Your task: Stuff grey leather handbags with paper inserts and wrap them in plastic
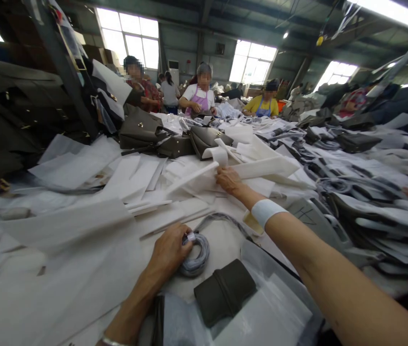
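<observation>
My left hand (169, 249) is closed around the left edge of a coiled strap (201, 264) in a grey wrapping, with a small white tag at its top. Farther out, my right hand (228, 180) reaches into a heap of white sheets (261, 168); its fingers are closed on the edge of a white sheet (204, 179), though the fingertips are partly hidden. Below the coil lies a dark olive bag part (225, 291) with a band across it, on translucent wrapping (268, 312). A wrapped cord runs between the coil and my right forearm.
Dark handbags (141, 127) stand beyond the white sheets. At right are stacked dark bag pieces (380, 226) with coiled straps. A grey case (319, 226) sits beside my right forearm. Large white sheets (67, 230) spread across the left. Several people work across the table.
</observation>
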Available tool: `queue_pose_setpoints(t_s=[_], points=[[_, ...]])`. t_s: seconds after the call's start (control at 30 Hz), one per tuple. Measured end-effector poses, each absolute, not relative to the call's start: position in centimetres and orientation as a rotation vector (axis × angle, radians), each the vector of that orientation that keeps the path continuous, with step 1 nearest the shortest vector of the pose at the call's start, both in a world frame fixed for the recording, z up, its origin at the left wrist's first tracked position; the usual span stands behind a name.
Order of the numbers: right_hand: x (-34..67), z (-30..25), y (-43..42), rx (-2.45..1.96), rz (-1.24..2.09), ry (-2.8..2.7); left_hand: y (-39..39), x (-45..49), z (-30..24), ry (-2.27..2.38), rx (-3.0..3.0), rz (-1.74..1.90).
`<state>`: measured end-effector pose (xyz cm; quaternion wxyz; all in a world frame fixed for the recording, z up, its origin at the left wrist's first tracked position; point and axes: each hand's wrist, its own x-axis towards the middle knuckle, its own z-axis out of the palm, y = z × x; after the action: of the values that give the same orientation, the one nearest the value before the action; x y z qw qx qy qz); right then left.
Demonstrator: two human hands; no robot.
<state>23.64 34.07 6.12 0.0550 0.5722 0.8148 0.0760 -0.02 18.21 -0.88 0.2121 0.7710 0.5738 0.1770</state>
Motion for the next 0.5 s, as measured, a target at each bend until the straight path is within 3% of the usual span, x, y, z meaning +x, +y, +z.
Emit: queue_pose_setpoints(t_s=[0.23, 0.5], points=[[21.2, 6.3, 32.9, 1.827, 0.233, 2.339, 17.2, 0.2, -1.2, 1.537, 2.123, 0.567], [11.1, 9.9, 27.3, 1.44, 0.252, 2.586, 17.8, 0.7, -3.0, 1.485, 2.188, 0.659]])
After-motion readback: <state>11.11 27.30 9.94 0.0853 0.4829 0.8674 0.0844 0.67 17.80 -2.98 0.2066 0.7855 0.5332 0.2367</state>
